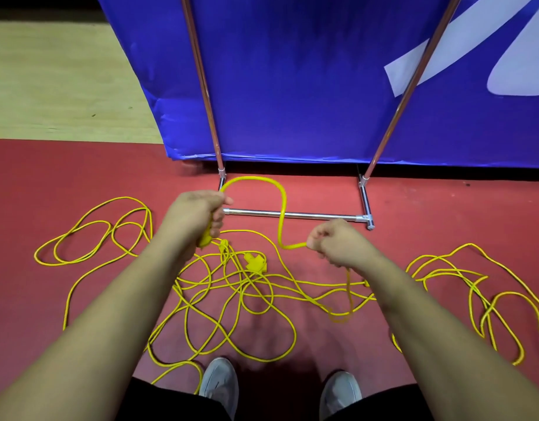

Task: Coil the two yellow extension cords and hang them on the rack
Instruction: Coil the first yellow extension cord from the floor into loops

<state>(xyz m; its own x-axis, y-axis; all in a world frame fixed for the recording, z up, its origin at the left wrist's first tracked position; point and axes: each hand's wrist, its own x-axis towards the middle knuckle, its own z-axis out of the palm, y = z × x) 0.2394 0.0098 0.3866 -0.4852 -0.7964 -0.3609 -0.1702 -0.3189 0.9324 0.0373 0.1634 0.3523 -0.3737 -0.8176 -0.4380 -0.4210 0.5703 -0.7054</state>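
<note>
A blue banner (pixel 292 71) with white lettering stands behind the rack (pixel 307 215) and fills the upper part of the view. The red floor (pixel 79 171) spreads under and in front of the rack, and a pale wooden floor (pixel 49 80) lies beyond it to the rack's left. The rack is chrome tubing: two uprights rise in front of the banner, and a low crossbar joins its feet on the floor.

The yellow extension cords (pixel 253 302) lie loose on the red floor in front of the rack, uncoiled. Their loops spread well out past both of its feet and tangle thickest just in front of the crossbar. Which strand belongs to which cord cannot be told.

Both forearms reach toward the rack. The left hand (pixel 195 214) is beside the rack's left foot, fingers curled tight round a yellow plug body (pixel 205 238) at a cord end. The right hand (pixel 335 241) is just in front of the crossbar's right half, fist closed on the cord. Between the hands an arch of cord (pixel 282 196) rises over the crossbar and crosses it.

Two grey shoes (pixel 219 381) stand in front of the tangle, on the near side from the rack. A yellow socket block (pixel 255 261) lies on the floor just in front of the crossbar, between the two hands.
</note>
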